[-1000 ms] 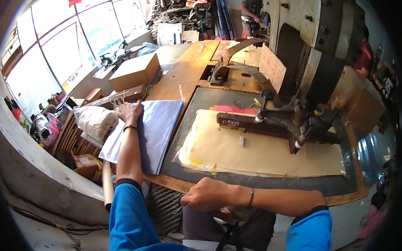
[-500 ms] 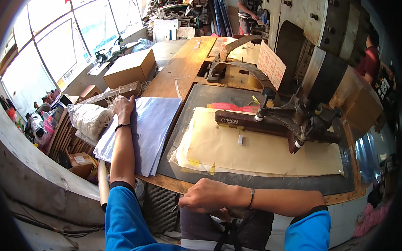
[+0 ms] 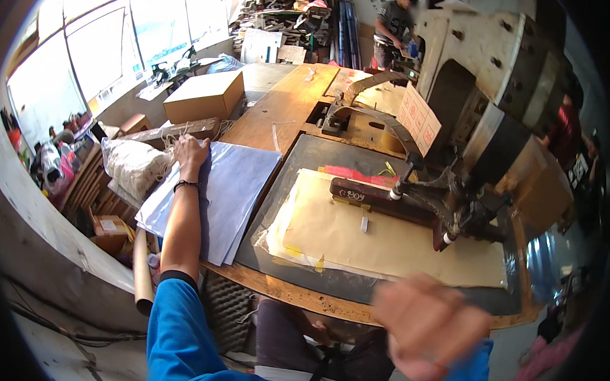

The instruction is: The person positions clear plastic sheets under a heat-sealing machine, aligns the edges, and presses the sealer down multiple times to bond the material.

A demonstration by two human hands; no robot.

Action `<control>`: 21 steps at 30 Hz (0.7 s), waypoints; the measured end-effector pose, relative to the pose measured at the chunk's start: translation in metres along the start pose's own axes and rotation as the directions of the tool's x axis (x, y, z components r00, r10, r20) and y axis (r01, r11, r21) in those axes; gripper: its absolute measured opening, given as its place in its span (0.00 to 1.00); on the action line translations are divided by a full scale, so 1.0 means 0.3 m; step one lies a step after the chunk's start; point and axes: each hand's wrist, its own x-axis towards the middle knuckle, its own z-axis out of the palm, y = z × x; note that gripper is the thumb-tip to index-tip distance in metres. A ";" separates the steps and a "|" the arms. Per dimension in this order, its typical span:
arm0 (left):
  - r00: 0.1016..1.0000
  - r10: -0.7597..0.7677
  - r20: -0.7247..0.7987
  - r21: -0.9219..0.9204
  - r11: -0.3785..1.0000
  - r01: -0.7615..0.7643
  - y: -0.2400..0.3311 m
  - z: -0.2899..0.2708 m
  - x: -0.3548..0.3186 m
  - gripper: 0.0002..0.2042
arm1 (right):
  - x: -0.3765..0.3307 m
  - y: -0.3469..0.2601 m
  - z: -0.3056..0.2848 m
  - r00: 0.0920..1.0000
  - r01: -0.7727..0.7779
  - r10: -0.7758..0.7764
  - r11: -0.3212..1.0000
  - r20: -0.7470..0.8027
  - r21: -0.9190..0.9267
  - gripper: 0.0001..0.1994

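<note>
My left hand (image 3: pixel 191 149) is at the far left corner of a stack of pale blue plastic sheets (image 3: pixel 235 178) on the table's left side. Its fingers are curled beside a bundle of white cords (image 3: pixel 134 164) in clear plastic; whatever they grip is hidden. My right hand (image 3: pixel 425 322), smeared by motion, hovers over the table's front edge, apart from everything there. Beyond it a tan sheet (image 3: pixel 397 254), with bits of yellow tape, covers part of a dark mat (image 3: pixel 293 153). A dark bar (image 3: pixel 372 196) of the press lies across that sheet, with a small pale piece (image 3: pixel 364 224) in front.
The heavy press (image 3: pixel 467 68) rises at the right, with a printed card (image 3: pixel 418 120) by its curved arm. A cardboard box (image 3: pixel 204 93) stands back left, below the windows. A cardboard tube (image 3: pixel 142 272) leans at the table's left. One person (image 3: pixel 394 29) stands at the back, another (image 3: pixel 562 132) behind the press.
My right hand has swung right, from in front of my body to the table's front right edge. The left hand stays at the sheets' corner. The view has shifted slightly.
</note>
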 end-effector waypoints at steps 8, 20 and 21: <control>0.995 -0.015 0.101 -0.049 0.999 0.020 0.068 -0.028 -0.007 0.32 | 0.024 -0.134 0.043 0.992 0.031 -0.024 0.998 -0.126 0.051 0.06; 0.989 -0.033 0.143 -0.021 0.999 0.036 0.033 -0.012 0.004 0.30 | 0.025 -0.078 0.006 0.999 0.032 -0.037 0.972 0.017 0.232 0.06; 0.988 -0.022 0.150 -0.033 0.999 0.027 0.048 -0.008 0.010 0.29 | 0.027 -0.055 -0.032 0.981 0.068 -0.109 0.969 0.164 0.238 0.03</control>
